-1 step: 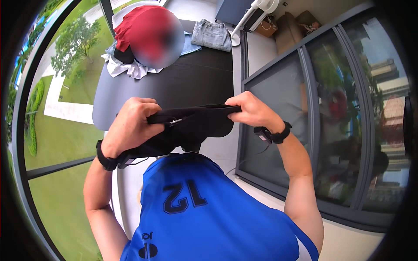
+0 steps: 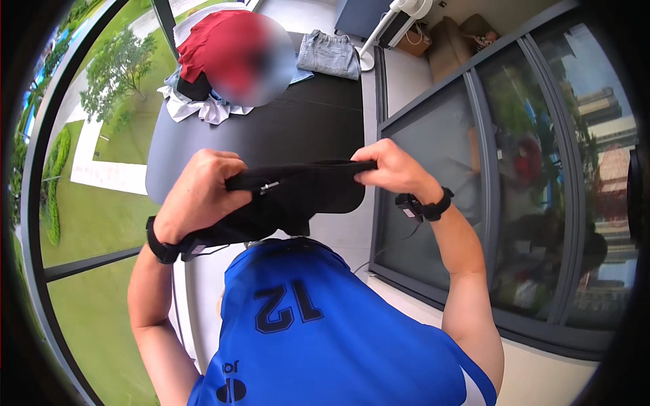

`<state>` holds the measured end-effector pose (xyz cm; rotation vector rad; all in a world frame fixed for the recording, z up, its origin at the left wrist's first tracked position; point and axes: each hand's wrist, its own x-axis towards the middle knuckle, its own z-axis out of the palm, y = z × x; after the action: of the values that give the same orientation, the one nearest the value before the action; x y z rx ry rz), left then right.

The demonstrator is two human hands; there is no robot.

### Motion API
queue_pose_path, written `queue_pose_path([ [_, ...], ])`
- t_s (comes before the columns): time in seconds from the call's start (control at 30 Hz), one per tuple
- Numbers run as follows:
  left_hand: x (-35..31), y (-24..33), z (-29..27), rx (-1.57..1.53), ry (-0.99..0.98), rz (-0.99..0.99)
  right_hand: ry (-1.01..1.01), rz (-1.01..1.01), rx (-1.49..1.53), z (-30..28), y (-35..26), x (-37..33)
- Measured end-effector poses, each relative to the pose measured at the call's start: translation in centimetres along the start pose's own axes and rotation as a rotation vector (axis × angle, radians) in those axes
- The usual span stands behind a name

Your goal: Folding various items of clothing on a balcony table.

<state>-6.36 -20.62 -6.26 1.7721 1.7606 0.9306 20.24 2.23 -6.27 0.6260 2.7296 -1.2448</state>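
A black garment (image 2: 291, 193) is stretched between my two hands in front of my body, above the near end of the table. Its upper edge is pulled nearly straight, and its lower part hangs in folds. My left hand (image 2: 206, 193) is closed around the left end of that edge, beside a small silver zip pull (image 2: 269, 185). At the right end my right hand (image 2: 393, 168) pinches the edge between thumb and fingers. The exact kind of garment cannot be made out. Both wrists wear black straps with small devices.
Crumpled red, white and blue clothes (image 2: 192, 61) lie on the far left of the dark table (image 2: 298, 122), partly covered by a blurred patch. Folded light-blue denim (image 2: 328, 54) sits at its far right. A white stand (image 2: 366, 59) rises behind. Glass panels (image 2: 426, 196) flank the right side.
My hands have shifted very slightly, the left one up and leftward. The gap along the garment's upper edge looks narrower, and its hanging folds have moved a little.
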Motion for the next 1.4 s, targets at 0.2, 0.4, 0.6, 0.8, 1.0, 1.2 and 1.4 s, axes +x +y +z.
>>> queue_pose_path([
  [0.2, 3.5, 2.8, -4.1, 0.083, -0.104, -0.150, 0.329, -0.133, 0.499, -3.1, 3.5, -0.9],
  [0.4, 8.0, 6.7, -6.0, 0.025, -0.151, -0.211, 0.674, -0.331, 0.866, -9.3, 4.1, -3.4],
  [0.6, 13.4, 7.8, -0.6, 0.273, 0.066, 0.367, 1.024, -0.372, 0.823, -15.1, 6.7, -8.7],
  [0.8, 17.8, 10.1, 1.3, -0.394, 0.081, 0.414, 1.289, -0.533, 0.544, -23.8, 1.1, -9.1],
  [1.0, 15.6, -3.7, -6.0, -0.626, 0.348, -0.067, 0.923, -0.436, 0.059, -22.0, 3.3, 3.6],
  [1.2, -1.5, -32.5, -5.4, -0.040, 0.516, -0.674, 0.887, -0.150, -0.320, 2.2, 15.5, 7.7],
  [1.4, -19.7, -46.9, -0.2, 0.527, 0.302, -0.992, 0.487, 0.581, -0.191, 22.7, 23.5, 5.1],
])
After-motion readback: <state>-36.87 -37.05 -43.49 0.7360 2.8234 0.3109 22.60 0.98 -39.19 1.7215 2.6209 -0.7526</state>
